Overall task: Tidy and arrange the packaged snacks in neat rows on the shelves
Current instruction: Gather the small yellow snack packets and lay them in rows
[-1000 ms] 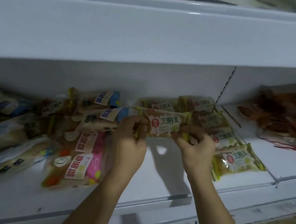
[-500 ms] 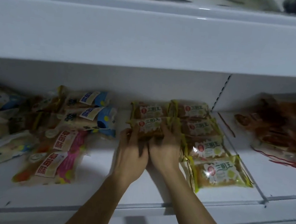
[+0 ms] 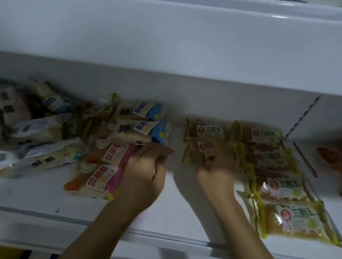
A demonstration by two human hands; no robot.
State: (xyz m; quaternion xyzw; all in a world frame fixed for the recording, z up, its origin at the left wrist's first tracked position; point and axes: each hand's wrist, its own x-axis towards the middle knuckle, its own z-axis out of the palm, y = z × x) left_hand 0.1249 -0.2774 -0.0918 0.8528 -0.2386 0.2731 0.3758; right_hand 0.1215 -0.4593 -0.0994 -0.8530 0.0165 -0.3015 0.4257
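The yellow-edged snack packet (image 3: 202, 151) lies flat on the white shelf (image 3: 178, 210), second in a short left-hand column behind which another packet (image 3: 206, 130) of the same kind sits against the back wall. The right hand (image 3: 217, 172) rests on it with fingers bent down over its near edge; whether they pinch the wrapper or only press on it I cannot tell through the blur. Just right of it, a fuller column of the same snacks (image 3: 280, 187) runs neatly to the front. The left hand (image 3: 143, 175) sits at the right ends of two pink-labelled packets (image 3: 102, 168), fingers loosely curled, grip unclear. The yellow section looks nearly ordered; the blue-labelled packets (image 3: 143, 126) and the jumbled heap (image 3: 17, 134) farther left seem still to need rows.
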